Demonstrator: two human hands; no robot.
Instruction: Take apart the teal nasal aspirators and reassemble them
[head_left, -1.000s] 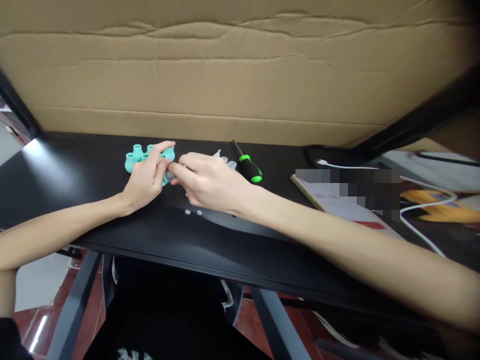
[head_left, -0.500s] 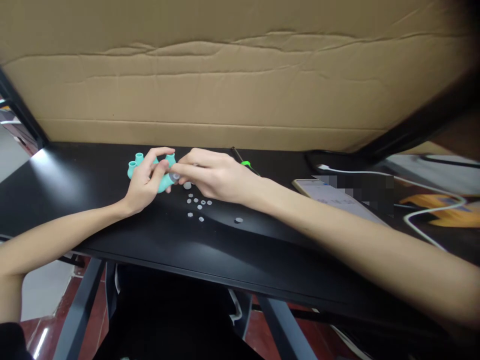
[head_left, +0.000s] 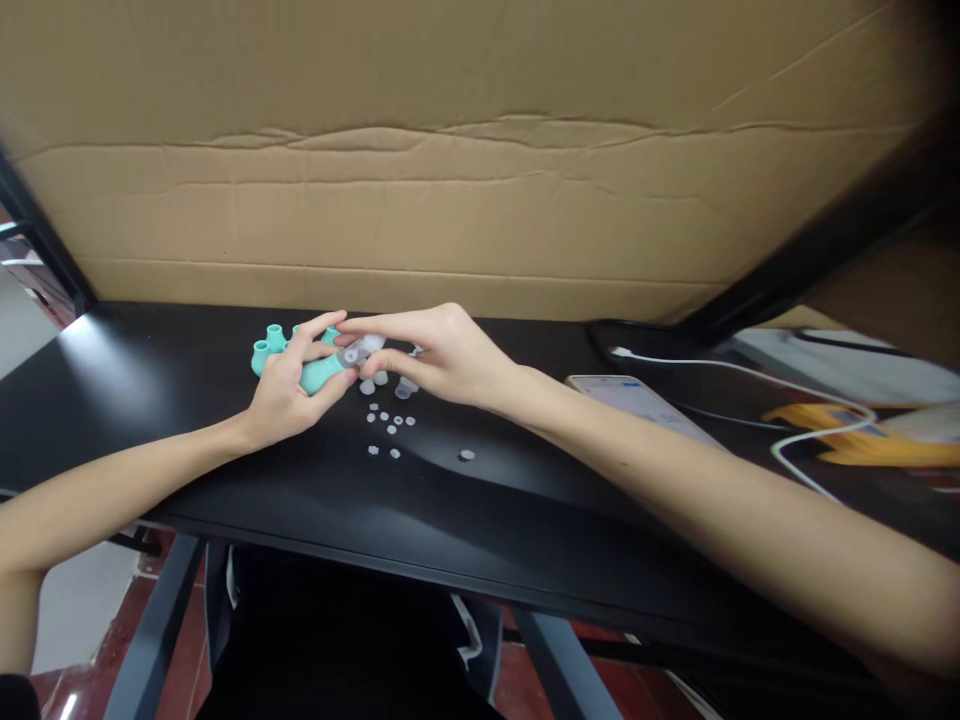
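My left hand [head_left: 279,398] is wrapped round a teal squeeze bulb [head_left: 319,374], which lies tilted with its end to the right. A clear collar [head_left: 350,355] sits at that end. Against the collar is a translucent white tip [head_left: 373,343], pinched between the thumb and index finger of my right hand [head_left: 454,358]. Other teal bulbs [head_left: 260,357] stand on the black table behind my left hand, partly hidden by it. Under my right fingers are small white caps [head_left: 367,387] and clear pieces [head_left: 405,388]. Several small whitish discs [head_left: 391,430] lie scattered nearer to me.
A single whitish disc [head_left: 467,455] lies apart to the right. Beyond my right forearm are a phone [head_left: 637,400], a white cable [head_left: 720,362] and a yellow packet [head_left: 840,440]. A cardboard panel [head_left: 420,220] rises along the back of the black table [head_left: 315,490].
The white tip now shows at the collar between my right fingers, which are spread wider around it. The bulb's end faces more to the right. The view has tilted slightly upward.
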